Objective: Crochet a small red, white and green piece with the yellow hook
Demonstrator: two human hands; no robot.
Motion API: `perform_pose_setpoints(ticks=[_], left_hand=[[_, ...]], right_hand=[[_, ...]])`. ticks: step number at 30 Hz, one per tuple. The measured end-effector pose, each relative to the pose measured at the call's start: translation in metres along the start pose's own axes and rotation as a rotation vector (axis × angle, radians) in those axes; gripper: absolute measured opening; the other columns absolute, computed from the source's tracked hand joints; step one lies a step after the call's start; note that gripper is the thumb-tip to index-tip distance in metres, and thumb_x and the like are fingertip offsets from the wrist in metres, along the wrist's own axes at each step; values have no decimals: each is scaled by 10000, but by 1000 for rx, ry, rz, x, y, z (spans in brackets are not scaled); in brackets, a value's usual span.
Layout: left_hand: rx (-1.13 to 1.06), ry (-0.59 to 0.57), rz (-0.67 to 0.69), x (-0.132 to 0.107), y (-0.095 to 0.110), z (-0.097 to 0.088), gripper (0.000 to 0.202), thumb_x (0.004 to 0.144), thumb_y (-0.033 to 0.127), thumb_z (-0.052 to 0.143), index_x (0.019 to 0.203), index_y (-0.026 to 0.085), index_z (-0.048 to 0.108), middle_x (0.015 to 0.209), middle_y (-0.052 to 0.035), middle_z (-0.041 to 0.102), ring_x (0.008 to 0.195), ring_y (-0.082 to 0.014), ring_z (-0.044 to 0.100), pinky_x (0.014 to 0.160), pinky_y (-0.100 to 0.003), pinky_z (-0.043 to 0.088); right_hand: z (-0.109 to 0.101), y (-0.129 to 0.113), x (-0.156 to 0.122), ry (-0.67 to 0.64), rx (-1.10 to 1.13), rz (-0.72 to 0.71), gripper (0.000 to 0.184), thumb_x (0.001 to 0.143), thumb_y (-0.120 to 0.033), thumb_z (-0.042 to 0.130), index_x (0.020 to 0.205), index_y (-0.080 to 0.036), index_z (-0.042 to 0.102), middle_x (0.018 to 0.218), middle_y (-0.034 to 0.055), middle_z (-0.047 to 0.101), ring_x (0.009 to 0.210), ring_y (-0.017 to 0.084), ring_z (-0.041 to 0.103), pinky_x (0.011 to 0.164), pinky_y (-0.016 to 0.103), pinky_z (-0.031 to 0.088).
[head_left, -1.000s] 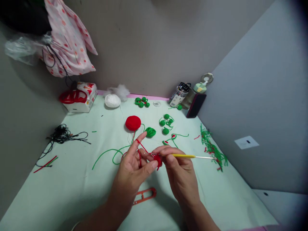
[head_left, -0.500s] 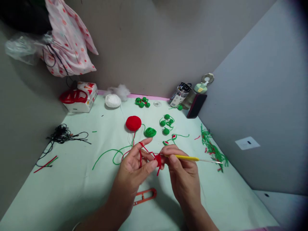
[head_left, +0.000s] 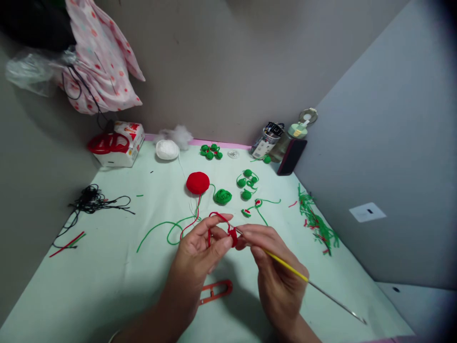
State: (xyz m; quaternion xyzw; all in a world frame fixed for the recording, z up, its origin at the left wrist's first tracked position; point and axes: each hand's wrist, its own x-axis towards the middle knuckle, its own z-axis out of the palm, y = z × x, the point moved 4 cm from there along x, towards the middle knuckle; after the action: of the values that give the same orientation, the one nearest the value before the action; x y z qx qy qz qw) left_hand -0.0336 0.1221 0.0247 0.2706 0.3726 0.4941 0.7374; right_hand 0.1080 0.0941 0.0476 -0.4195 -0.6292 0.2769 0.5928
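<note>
My left hand [head_left: 198, 250] pinches a small red crochet piece [head_left: 233, 235] between thumb and fingers, with red yarn [head_left: 214, 216] looped over the forefinger. That yarn runs back to a red yarn ball [head_left: 197, 182] on the pale green table [head_left: 107, 276]. My right hand [head_left: 274, 267] grips a yellow-handled crochet hook [head_left: 285, 267]; its tip is in the red piece and its metal tail points down to the right.
Orange thread snips [head_left: 216, 290] lie just under my hands. Green crocheted bits [head_left: 246, 183], a green yarn strand [head_left: 160, 228], green scraps [head_left: 316, 221], a black cord tangle [head_left: 91, 200], a white yarn ball [head_left: 167, 149], a box [head_left: 121, 143], bottles [head_left: 282, 140] and a phone [head_left: 291, 156] surround them.
My right hand has swung the hook from level, pointing right, to slanting down to the right. The red piece and left fingers have risen slightly; the yarn loop has shifted on the forefinger.
</note>
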Motion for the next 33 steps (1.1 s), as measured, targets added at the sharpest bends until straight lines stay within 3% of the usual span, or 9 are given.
perform_pose_setpoints(ticks=[4,8,15,33], left_hand=[[45,54,60,-2,3,-1,394,851,261,836,1235,267,749,778,35,613,574,-69,361,500,-232,269],[29,66,18,-3,5,0,622,848,272,837,1433,242,627,780,32,599,611,-87,388,511,-232,274],[18,65,-19,-2,7,1,715,837,293,839,1489,197,560,774,33,579,597,-86,354,499,-232,241],[4,73,11,-1,7,-2,426,841,285,837,1230,195,685,781,40,564,550,-63,321,498,-226,248]], right_hand=[[-1,-1,-1,12,-55,-12,384,1017,-62,565,1228,-311,767,1108,70,739,954,192,702,753,340,612],[-1,0,0,14,-17,20,327,1025,-101,575,1183,-296,784,1072,77,753,925,208,713,743,366,612],[-2,1,-1,24,6,33,312,1031,-119,575,1173,-299,786,1059,73,765,905,214,709,731,381,592],[-4,0,0,58,35,28,298,1035,-122,573,1164,-288,784,1042,61,755,874,184,685,710,349,592]])
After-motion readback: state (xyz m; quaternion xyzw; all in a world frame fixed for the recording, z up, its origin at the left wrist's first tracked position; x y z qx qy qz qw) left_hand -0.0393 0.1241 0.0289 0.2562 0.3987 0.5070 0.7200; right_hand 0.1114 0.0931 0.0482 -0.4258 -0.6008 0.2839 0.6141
